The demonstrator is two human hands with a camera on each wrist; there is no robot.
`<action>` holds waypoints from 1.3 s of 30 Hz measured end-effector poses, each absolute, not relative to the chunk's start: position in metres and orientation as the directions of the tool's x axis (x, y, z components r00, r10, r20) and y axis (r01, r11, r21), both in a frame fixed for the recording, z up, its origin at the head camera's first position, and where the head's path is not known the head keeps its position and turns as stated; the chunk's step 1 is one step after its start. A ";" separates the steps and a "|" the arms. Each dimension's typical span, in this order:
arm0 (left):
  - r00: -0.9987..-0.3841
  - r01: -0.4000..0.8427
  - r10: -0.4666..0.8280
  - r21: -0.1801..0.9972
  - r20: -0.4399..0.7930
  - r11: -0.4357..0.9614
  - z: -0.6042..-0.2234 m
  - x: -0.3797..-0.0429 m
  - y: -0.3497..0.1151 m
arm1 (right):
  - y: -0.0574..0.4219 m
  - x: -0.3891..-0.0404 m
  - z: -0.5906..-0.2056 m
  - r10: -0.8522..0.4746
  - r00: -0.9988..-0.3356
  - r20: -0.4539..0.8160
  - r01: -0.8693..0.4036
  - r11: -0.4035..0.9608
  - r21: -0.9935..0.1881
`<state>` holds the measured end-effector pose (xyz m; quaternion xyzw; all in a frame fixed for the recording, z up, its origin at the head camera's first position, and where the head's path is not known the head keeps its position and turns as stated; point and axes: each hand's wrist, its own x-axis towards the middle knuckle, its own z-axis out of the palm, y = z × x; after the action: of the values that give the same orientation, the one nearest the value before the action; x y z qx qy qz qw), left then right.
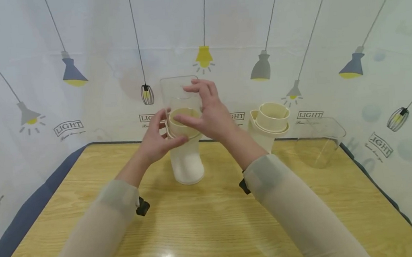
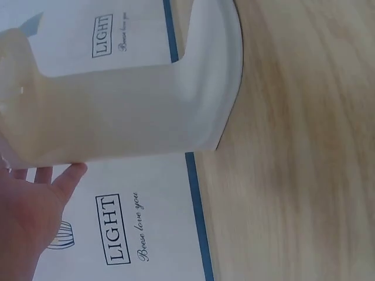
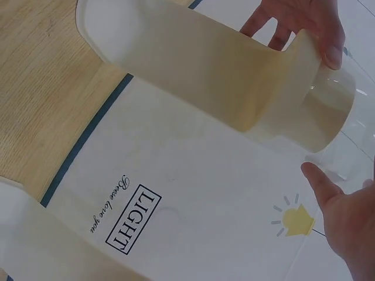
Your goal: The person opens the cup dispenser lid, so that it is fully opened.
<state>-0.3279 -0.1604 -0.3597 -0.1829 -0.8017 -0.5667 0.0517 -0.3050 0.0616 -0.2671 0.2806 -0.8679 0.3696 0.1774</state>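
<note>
A cream plastic stand (image 1: 187, 162) with a round collar on top stands upright near the table's back edge. My left hand (image 1: 156, 138) grips its upper part, thumb across the front of the collar, fingers at the left side. In the left wrist view the fingertips of that hand (image 2: 29, 216) lie against the stand (image 2: 117, 111). A clear plastic container (image 1: 173, 86) rises at the collar, its lower end overlapping it. My right hand (image 1: 210, 112) holds the container from the right, thumb low and fingers spread high. The right wrist view shows that thumb (image 3: 319, 181) close to the collar.
A second cream stand (image 1: 270, 119) with the same collar is at the back right, behind my right forearm. Beside it, a second clear container (image 1: 318, 148) sits near the right table edge. A lamp-printed cloth (image 1: 107, 71) hangs behind the wooden table (image 1: 206, 225).
</note>
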 end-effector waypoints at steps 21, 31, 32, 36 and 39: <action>-0.924 0.355 0.010 0.847 0.383 0.396 -0.370 -0.298 -0.132 | 0.074 -0.316 -0.278 -0.381 -0.732 0.565 -0.674 0.291 -0.679; -0.891 0.352 -0.109 0.821 0.441 0.449 -0.373 -0.283 -0.112 | 0.076 -0.316 -0.282 -0.366 -0.736 0.570 -0.660 0.201 -0.723; -0.886 0.353 -0.118 0.816 0.449 0.457 -0.373 -0.282 -0.111 | 0.076 -0.317 -0.282 -0.365 -0.736 0.570 -0.658 0.191 -0.728; -0.878 0.357 -0.138 0.821 0.458 0.446 -0.374 -0.281 -0.105 | 0.077 -0.319 -0.283 -0.357 -0.739 0.571 -0.647 0.141 -0.749; -0.891 0.358 -0.123 0.842 0.438 0.402 -0.374 -0.283 -0.100 | 0.078 -0.319 -0.284 -0.344 -0.750 0.565 -0.632 0.123 -0.765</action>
<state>-0.2826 -0.1004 -0.3743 -0.0728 -0.8073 -0.5418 0.2222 -0.3185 0.0779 -0.2837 0.3305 -0.7386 0.5740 0.1257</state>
